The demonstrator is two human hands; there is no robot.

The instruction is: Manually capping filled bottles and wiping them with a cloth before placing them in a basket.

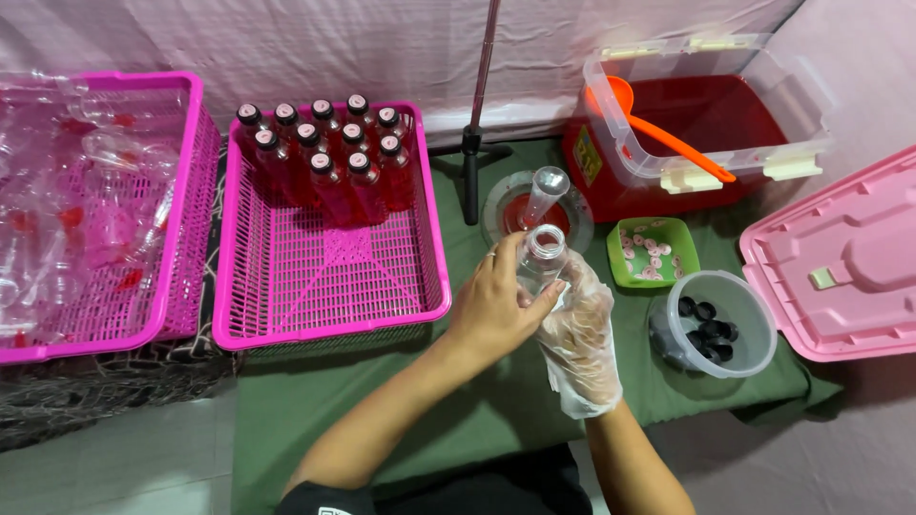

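Clear plastic bottle [544, 256] stands upright, mouth up, gripped by both the bare left hand [491, 310] and gloved right hand [580, 334].

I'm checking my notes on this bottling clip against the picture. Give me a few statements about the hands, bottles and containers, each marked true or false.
1. Both hands hold one empty clear plastic bottle between them. True.
2. The left hand wears a thin clear glove. False: the right hand is gloved; the left is bare.
3. The filled red capped bottles stand at the far end of the middle pink basket. True.
4. The round clear tub holds pink sticker discs. False: it holds black caps; the discs lie in the small green tray.
5. An orange ladle rests in the clear box of red liquid. True.
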